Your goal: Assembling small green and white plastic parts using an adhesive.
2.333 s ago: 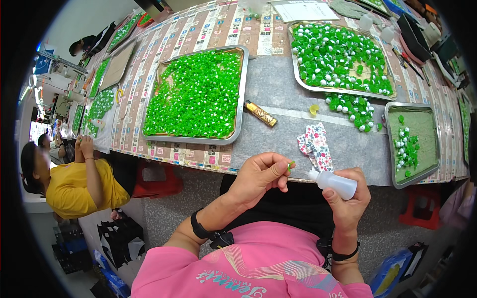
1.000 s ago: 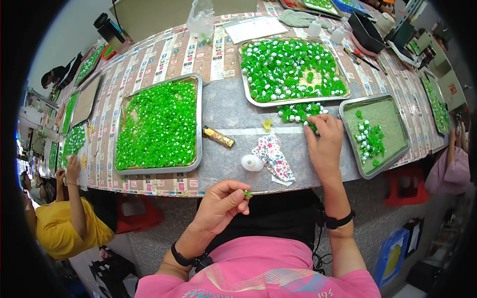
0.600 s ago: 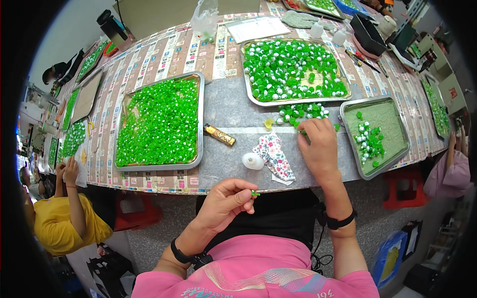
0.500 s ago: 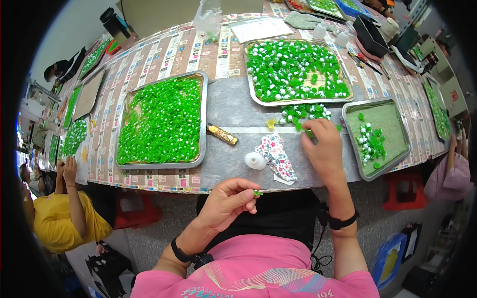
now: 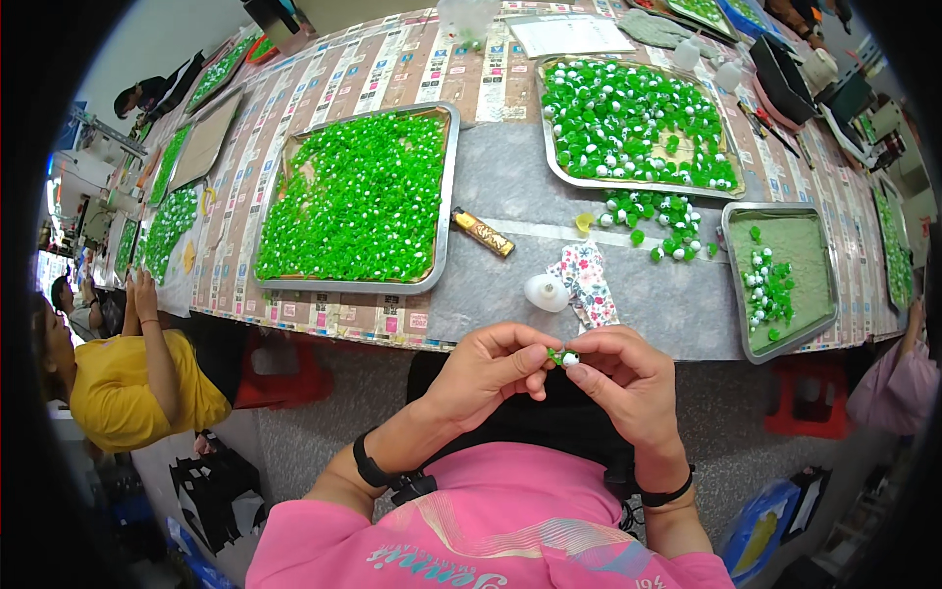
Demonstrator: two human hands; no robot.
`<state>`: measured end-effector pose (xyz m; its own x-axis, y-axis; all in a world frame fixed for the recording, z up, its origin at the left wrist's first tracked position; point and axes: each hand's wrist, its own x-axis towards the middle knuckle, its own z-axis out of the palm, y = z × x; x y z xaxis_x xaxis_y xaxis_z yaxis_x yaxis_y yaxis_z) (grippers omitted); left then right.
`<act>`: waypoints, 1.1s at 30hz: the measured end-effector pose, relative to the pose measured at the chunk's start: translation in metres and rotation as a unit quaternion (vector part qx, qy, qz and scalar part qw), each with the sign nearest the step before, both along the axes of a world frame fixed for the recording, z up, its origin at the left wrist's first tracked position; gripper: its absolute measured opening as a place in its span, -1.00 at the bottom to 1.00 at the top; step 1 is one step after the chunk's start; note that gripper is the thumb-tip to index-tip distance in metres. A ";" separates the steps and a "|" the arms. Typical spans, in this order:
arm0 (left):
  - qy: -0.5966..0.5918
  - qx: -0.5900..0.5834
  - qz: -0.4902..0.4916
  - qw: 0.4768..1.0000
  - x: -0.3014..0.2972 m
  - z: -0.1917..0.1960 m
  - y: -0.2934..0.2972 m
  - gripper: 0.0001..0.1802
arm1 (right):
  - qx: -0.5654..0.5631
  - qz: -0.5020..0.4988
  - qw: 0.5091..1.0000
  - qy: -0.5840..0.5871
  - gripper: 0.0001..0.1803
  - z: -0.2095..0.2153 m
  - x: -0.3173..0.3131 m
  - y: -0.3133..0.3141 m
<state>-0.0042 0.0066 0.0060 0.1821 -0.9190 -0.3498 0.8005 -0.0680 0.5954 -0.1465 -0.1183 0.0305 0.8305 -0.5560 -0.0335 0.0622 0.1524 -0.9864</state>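
Observation:
Just beyond the table's near edge, my two hands meet in front of my body. A small green plastic piece (image 5: pixel 554 354) is pinched between the thumb and fingers of my left hand (image 5: pixel 481 371). My right hand (image 5: pixel 630 381) pinches a small white ball with green on it (image 5: pixel 571 360), held against or right beside the green piece; my fingers partly hide both. On the table beyond lie a white rounded bottle (image 5: pixel 546 293), a floral cloth (image 5: pixel 587 277) and a loose pile of green-and-white pieces (image 5: pixel 677 221).
A metal tray of green pieces (image 5: pixel 446 196) stands left, another of green-and-white pieces (image 5: pixel 628 184) at the back right. A smaller tray (image 5: pixel 810 265) sits at right. A black-and-gold lighter-shaped object (image 5: pixel 483 233) and a yellow cup-like piece (image 5: pixel 585 223) lie between. A yellow-shirted person (image 5: pixel 128 393) works at left.
My right hand has come back from the loose pile to my left hand, bringing a white-and-green ball. The whole view has shifted, so the table appears higher and further right.

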 end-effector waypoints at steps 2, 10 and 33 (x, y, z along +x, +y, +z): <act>0.002 0.004 -0.003 1.000 -0.001 -0.001 0.000 -0.79 | 0.014 -0.013 1.000 -0.009 -0.81 -0.002 0.000 0.002; 0.000 0.012 -0.009 1.000 -0.003 -0.004 0.000 -0.79 | -0.021 -0.017 1.000 -0.010 -0.81 -0.008 -0.001 0.001; -0.045 0.043 -0.001 0.998 -0.015 -0.009 -0.007 -0.87 | -0.126 -0.059 0.990 -0.003 -0.80 -0.008 -0.010 0.003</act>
<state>-0.0193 -0.0008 -0.0026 0.2146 -0.8866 -0.4098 0.7440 -0.1235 0.6567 -0.1561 -0.1156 0.0222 0.7596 -0.6387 0.1232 0.0715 -0.1063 -0.9918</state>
